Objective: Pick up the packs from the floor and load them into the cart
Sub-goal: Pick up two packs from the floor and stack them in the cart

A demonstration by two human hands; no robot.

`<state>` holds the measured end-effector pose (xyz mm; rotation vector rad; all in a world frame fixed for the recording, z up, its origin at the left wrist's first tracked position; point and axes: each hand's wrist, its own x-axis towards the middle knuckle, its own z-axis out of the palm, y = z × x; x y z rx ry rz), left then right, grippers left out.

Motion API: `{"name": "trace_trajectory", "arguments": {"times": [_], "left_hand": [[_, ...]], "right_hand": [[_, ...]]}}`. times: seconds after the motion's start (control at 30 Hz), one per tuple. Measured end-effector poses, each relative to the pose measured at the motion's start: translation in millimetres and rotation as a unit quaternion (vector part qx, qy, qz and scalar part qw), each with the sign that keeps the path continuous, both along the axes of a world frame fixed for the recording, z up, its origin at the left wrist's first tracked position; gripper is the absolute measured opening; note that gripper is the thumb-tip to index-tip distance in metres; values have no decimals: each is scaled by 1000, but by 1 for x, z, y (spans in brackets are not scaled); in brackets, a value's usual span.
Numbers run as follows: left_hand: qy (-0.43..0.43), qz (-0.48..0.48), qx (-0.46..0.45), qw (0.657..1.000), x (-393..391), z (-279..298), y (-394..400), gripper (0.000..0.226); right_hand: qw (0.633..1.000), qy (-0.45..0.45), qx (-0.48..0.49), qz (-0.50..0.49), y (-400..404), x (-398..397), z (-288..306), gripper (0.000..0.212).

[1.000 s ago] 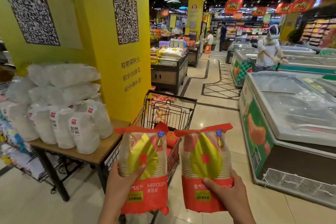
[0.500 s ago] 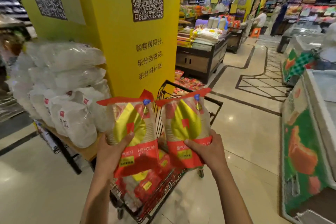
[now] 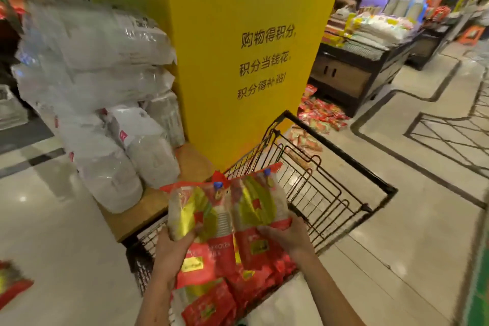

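Left hand: you grip the left pack by its lower half
Right hand: you grasp the right pack
Packs: side by side, touching, above the cart
Cart: red packs piled inside

light: bright, even, from overhead | glare: pale spots on glossy floor | blur: motion smear throughout, worst at left | edges: wide-angle bending, floor lines curved
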<state>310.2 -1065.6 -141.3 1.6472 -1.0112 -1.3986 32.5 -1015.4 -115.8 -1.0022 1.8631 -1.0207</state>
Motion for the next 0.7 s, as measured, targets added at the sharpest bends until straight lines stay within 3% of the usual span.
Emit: {"name": "trace_trajectory", "arguments": {"times": [0.1, 0.3, 0.33, 0.43, 0.5, 0.7], "left_hand": [[-4, 22, 75, 997, -3, -36, -5, 97], [9, 91, 175, 980, -3, -95, 23, 74], [12, 104, 198, 975, -1, -107, 28, 68], [22, 116, 267, 956, -3, -130, 39, 63], [27, 130, 280, 951, -9, -141, 45, 61], [-21, 139, 286, 948, -19, -159, 51, 79]], "right_hand": [[995, -11, 90, 28, -27, -5, -35, 50], [974, 33, 199, 102, -46, 2, -100, 42], [969, 29, 214, 116, -46, 2, -112, 48], [959, 23, 244, 142, -42, -11, -158, 93], [954, 27, 250, 163, -36, -23, -190, 107], [935, 74, 272, 213, -44, -19, -175, 107]]}}
